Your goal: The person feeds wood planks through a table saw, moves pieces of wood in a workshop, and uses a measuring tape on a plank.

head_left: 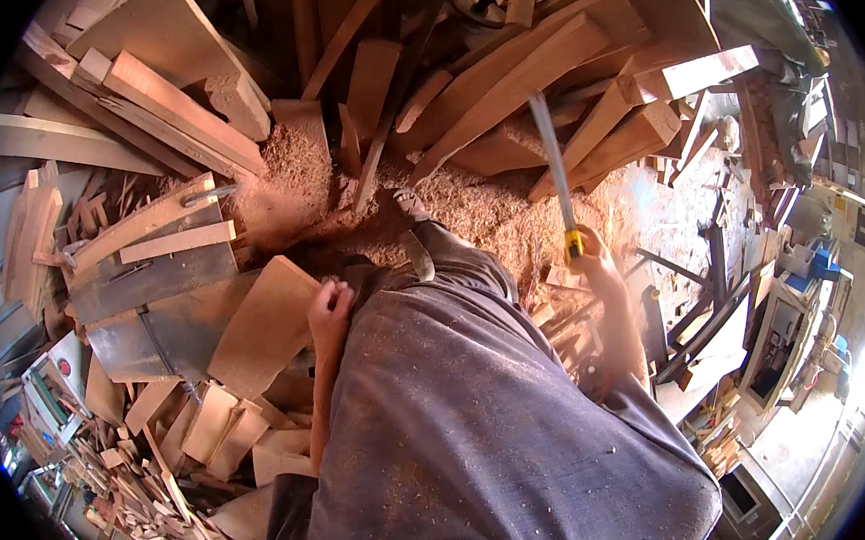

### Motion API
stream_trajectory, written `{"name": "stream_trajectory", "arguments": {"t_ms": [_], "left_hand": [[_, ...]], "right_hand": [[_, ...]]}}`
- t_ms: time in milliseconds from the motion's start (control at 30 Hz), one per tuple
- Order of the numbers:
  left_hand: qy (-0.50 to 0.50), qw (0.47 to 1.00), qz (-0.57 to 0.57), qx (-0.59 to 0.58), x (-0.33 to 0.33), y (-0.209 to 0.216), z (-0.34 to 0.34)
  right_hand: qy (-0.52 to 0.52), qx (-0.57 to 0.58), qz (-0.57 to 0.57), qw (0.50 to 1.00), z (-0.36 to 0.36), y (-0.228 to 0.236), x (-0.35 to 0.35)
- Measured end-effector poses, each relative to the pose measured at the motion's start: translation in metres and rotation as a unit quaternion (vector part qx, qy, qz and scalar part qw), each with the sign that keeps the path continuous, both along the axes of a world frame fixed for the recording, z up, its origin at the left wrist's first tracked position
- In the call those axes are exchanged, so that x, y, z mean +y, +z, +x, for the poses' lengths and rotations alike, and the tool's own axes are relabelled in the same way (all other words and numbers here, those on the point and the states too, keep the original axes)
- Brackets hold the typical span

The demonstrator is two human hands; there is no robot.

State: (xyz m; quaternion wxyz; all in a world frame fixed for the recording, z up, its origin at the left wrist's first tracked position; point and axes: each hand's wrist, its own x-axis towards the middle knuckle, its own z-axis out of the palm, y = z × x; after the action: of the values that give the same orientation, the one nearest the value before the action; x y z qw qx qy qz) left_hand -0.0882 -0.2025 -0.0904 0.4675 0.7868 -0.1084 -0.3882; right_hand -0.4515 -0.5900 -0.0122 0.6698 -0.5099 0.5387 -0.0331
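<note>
My right hand (595, 263) is wrapped round a yellow and black tape measure (574, 244). Its pale blade (552, 160) runs out away from me, over the sawdust toward the stacked timber. On the left, my left hand (329, 309) is curled into a loose fist with nothing visible in it. Beside that hand a wide wooden board (264, 326) leans at a slant; whether they touch I cannot tell. A foot in a sandal (412, 205) stands in the wood shavings (477, 205) ahead of me.
Thick planks (526, 86) are piled ahead, and more boards (177, 117) lie at the far left. A dusty grey metal surface (163, 326) sits to my left, with offcuts (152, 476) heaped nearer. Dark bars (715, 315) lean at the right, near a wall of equipment.
</note>
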Motion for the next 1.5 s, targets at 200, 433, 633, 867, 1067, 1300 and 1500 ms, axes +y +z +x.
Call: {"name": "stream_trajectory", "arguments": {"t_ms": [200, 433, 633, 867, 1067, 1300, 1500], "left_hand": [[0.077, 0.996, 0.054, -0.008, -0.025, 0.026, -0.029], [0.062, 0.995, 0.077, 0.024, -0.02, 0.018, -0.053], [0.231, 0.958, 0.08, 0.149, 0.018, 0.011, -0.067], [0.567, 0.763, -0.082, 0.3, 0.083, -0.003, -0.088], [0.648, 0.642, -0.275, 0.304, 0.058, -0.071, -0.08], [0.701, 0.571, -0.383, 0.189, 0.023, -0.056, -0.038], [0.713, 0.53, -0.43, 0.164, 0.026, -0.078, -0.02]], "right_hand": [[-0.195, -0.008, 0.043, 0.98, -0.103, -0.024, 0.0], [-0.317, -0.02, -0.168, 0.933, -0.084, -0.074, -0.113], [-0.098, 0.176, -0.547, 0.813, -0.091, -0.093, -0.254], [-0.011, 0.215, -0.493, 0.843, -0.005, -0.122, -0.234], [0.082, 0.214, -0.486, 0.843, 0.023, -0.125, -0.218], [0.242, 0.194, -0.44, 0.842, 0.051, -0.14, -0.163], [0.414, 0.124, -0.378, 0.818, 0.093, -0.155, -0.099]]}}
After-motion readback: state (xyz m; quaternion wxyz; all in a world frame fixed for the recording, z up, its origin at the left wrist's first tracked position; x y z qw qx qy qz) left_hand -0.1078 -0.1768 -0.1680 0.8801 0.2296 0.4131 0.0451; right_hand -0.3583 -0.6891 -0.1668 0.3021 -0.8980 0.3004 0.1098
